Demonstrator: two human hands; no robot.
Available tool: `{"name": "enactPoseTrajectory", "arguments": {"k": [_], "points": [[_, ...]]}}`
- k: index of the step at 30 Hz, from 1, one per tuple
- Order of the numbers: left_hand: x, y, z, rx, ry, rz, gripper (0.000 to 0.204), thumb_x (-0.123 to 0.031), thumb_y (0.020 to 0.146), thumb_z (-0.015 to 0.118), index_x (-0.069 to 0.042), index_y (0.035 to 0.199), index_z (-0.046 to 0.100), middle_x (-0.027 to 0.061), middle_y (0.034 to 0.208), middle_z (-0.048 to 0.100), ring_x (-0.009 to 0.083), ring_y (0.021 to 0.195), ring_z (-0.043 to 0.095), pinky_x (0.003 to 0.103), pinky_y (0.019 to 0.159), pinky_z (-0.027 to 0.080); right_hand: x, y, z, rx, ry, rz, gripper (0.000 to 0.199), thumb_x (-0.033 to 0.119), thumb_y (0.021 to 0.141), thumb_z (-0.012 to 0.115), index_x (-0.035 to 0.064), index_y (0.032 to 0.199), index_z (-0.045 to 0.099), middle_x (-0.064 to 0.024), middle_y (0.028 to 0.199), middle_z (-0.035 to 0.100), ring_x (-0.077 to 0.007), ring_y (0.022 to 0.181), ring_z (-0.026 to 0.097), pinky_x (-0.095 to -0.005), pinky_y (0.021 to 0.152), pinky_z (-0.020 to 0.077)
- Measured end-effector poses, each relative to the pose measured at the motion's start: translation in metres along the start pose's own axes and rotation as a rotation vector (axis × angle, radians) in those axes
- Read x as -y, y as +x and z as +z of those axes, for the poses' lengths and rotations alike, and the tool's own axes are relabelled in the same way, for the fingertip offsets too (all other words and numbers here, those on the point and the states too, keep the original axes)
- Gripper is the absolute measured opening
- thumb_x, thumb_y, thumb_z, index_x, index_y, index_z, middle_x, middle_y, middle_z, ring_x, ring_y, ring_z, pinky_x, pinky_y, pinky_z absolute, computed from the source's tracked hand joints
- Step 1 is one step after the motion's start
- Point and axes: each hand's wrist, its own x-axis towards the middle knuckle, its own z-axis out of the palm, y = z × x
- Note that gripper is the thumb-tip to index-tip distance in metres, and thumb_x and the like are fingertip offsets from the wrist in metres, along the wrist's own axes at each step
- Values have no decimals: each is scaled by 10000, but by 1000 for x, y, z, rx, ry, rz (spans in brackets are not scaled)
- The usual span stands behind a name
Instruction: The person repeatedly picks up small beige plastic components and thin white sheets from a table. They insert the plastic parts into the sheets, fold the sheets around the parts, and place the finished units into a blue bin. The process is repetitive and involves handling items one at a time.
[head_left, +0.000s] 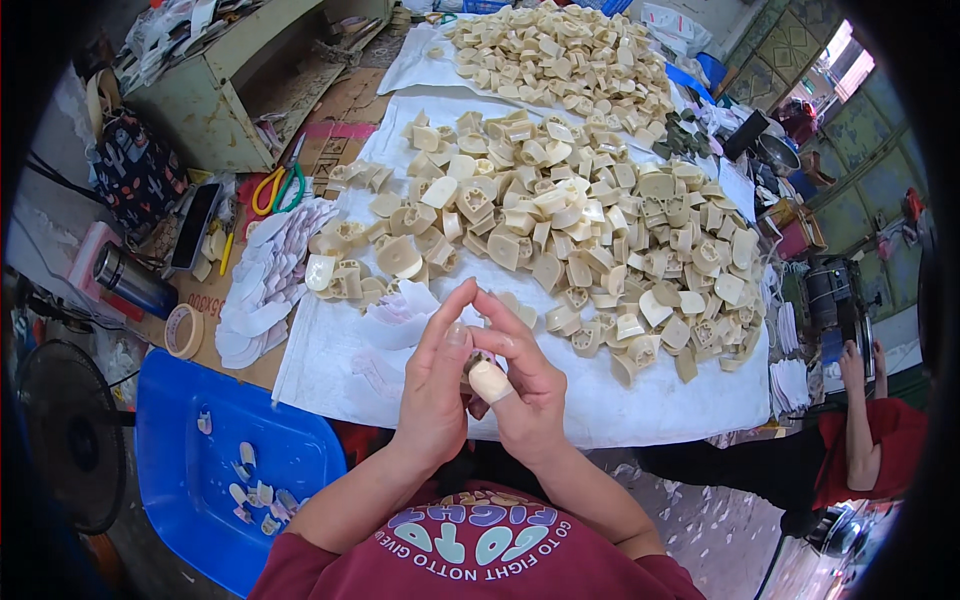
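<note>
Above the near edge of the white-covered table, my left hand (436, 390) and my right hand (532, 398) meet with fingertips together. Their fingers close around a small dark-edged piece (478, 360), mostly hidden, so its kind cannot be made out. A beige wrap covers my right thumb. Just beyond my hands lie thin white cut-out pieces (402, 304). Farther back spreads a large heap of small beige moulded pieces (560, 215), rounded on one side and hollow on the other.
A blue basin (165, 450) at lower left holds several small pieces. Left of the cloth are stacked white cut-outs (250, 290), scissors (280, 190), a tape roll (184, 331), a phone (195, 225) and a flask (135, 280). At right, another person in red (880, 445) works by a machine.
</note>
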Motion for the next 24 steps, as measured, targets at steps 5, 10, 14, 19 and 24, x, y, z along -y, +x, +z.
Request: {"name": "enactPoseTrajectory", "arguments": {"k": [5, 10, 14, 19, 24], "points": [[-12, 0, 15, 10, -215, -31, 528, -291, 1005, 439, -104, 1471, 274, 18, 933, 616, 53, 631, 496, 199, 462, 361, -5, 14, -21, 152, 465, 173, 281, 138, 930, 565, 53, 1192, 622, -150, 1441, 417, -127, 898, 635, -221, 592, 501], [0, 9, 1, -1, -88, -82, 628, -329, 982, 479, -155, 1506, 179, 36, 959, 584, 92, 702, 530, 234, 476, 402, -8, 7, 0, -50, 87, 57, 292, 134, 950, 531, 54, 1224, 595, -141, 1449, 408, -79, 788, 623, -188, 560, 481], [-11, 8, -6, 92, -262, -179, 649, -316, 972, 491, -178, 1514, 161, 38, 997, 562, 111, 793, 546, 252, 538, 445, -1, 11, -11, 88, 146, 187, 353, 154, 915, 578, 71, 1258, 569, -142, 1432, 428, -210, 1175, 522, -305, 846, 482], [-3, 12, -17, 190, -110, -67, 731, -332, 967, 518, -242, 1526, 57, 54, 1044, 569, 135, 873, 571, 263, 672, 487, -1, 12, -8, 73, -244, -149, 437, 164, 852, 638, 71, 1271, 560, -145, 1422, 439, -300, 1374, 344, -425, 1121, 246], [-13, 3, -9, 200, -362, -110, 848, -261, 934, 587, -254, 1527, -19, 58, 1096, 574, 149, 941, 579, 282, 762, 487, 4, 14, -20, 149, 30, -50, 441, 101, 826, 674, 64, 1255, 574, -129, 1440, 425, -248, 1332, 392, -358, 1050, 348]]}}
